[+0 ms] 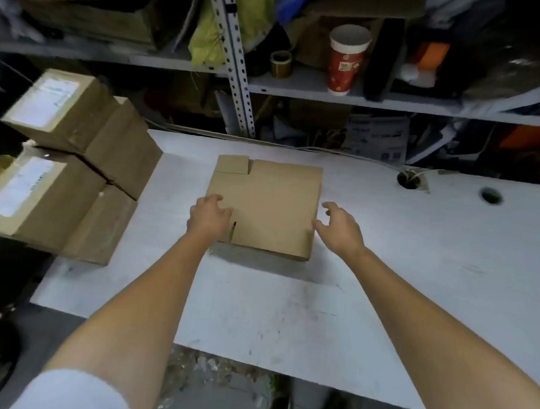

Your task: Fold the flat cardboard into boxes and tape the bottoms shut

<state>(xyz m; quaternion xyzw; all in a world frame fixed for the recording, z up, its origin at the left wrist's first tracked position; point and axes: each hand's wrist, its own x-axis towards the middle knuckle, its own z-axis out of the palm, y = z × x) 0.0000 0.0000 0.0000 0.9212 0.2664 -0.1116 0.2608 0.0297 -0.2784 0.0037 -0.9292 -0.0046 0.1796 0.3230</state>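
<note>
On the table [383,245], left hand [209,217] rests flat on the cardboard [272,198], likely steadying it; right hand [338,227], fingers loose and empty, hovers beside its edge.

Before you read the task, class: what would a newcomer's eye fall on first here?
The flat cardboard lies central on the table, with the left hand on its near left corner and the right hand open at its near right edge. Labelled brown boxes stack up at the table's left end; a red cup stands on the shelf behind.
</note>
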